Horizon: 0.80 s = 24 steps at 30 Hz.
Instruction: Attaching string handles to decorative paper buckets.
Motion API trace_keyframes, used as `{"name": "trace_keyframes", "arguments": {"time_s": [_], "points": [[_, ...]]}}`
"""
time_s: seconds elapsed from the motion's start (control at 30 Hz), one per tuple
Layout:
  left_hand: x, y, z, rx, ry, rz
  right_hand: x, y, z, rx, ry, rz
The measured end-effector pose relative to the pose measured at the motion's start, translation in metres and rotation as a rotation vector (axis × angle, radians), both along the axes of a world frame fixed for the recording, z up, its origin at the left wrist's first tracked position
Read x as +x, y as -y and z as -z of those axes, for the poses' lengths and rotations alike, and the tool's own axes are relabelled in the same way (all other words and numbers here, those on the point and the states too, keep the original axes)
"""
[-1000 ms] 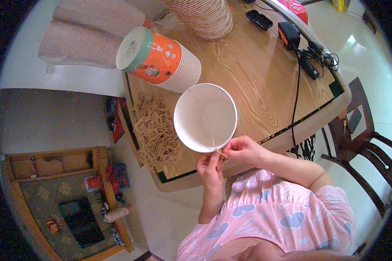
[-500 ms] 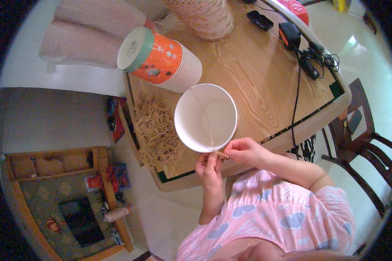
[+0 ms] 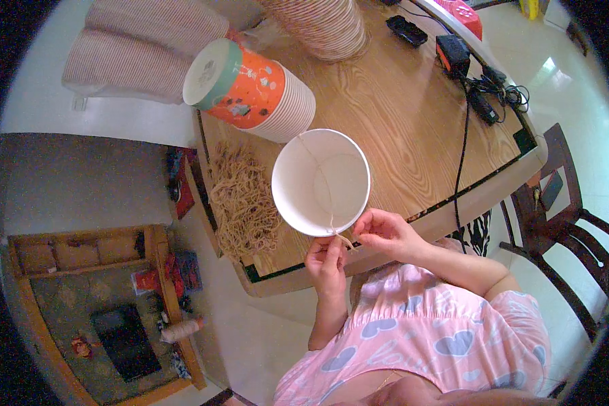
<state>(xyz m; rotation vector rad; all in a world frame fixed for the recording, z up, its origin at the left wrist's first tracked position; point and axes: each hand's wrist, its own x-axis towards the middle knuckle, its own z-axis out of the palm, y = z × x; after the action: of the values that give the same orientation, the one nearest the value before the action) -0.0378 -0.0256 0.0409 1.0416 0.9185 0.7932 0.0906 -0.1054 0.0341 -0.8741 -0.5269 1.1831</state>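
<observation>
A white paper tub point(image 3: 301, 199) is tipped so that I look into its mouth, at the table's near edge. A thin strand of twine point(image 3: 323, 177) runs across the mouth from the far rim to the near rim. My left hand point(image 3: 326, 258) is closed on the twine just below the near rim, with short loose ends showing above its fingertips. Beside the rim, to the right, my right hand point(image 3: 388, 234) has its fingers curled in close to those ends. What it pinches, if anything, is too small to make out. A tangled pile of twine point(image 3: 243, 206) lies left of the tub.
Behind the tub lies a stack of nested tubs point(image 3: 257, 88), the end one orange and green. Another tall stack point(image 3: 318, 27) and wrapped stacks point(image 3: 128, 57) are farther back. A black adapter point(image 3: 452, 55) with cables sits at the right edge of the wooden table point(image 3: 413, 128). Chairs point(image 3: 565, 196) stand beyond.
My right hand has drawn slightly up and right, away from the twine ends by the rim. My left hand keeps its hold, and the tub has barely shifted.
</observation>
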Motion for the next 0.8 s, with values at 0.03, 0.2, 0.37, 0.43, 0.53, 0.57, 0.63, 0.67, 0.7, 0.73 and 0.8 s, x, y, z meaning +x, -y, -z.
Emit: {"name": "trace_keyframes", "arguments": {"time_s": [0.03,0.2,0.37,0.43,0.53,0.57,0.63,0.67,0.7,0.73,0.8], "points": [[-0.003,0.001,0.001,-0.009,0.013,0.0,0.001,0.001,-0.004,0.0,-0.001,-0.003],[0.002,0.003,-0.006,-0.041,0.012,-0.003,-0.001,-0.001,-0.008,0.02,0.42,0.058],[-0.002,-0.002,-0.008,-0.222,0.079,0.157,0.001,0.0,-0.006,-0.002,0.436,0.025],[0.002,-0.001,-0.007,-0.215,0.032,0.114,0.0,0.0,-0.008,0.005,0.44,0.012],[0.005,0.001,-0.01,-0.202,-0.037,0.056,0.0,-0.001,-0.01,-0.032,0.328,0.039],[0.005,0.001,-0.011,-0.194,-0.059,0.04,0.001,-0.001,-0.009,-0.033,0.328,0.04],[0.004,0.001,-0.008,-0.173,-0.044,0.058,0.004,-0.003,-0.004,-0.007,0.456,0.108],[0.002,0.001,-0.007,-0.152,-0.029,0.075,0.004,-0.004,-0.003,-0.007,0.455,0.106],[0.001,0.0,-0.005,-0.152,-0.03,0.073,0.004,-0.004,-0.003,-0.005,0.446,0.096],[0.001,0.0,-0.005,-0.151,-0.011,0.053,0.004,-0.005,-0.002,-0.003,0.438,0.087],[0.004,0.002,-0.006,-0.15,0.007,0.032,-0.001,-0.005,0.006,0.028,0.357,0.074]]}}
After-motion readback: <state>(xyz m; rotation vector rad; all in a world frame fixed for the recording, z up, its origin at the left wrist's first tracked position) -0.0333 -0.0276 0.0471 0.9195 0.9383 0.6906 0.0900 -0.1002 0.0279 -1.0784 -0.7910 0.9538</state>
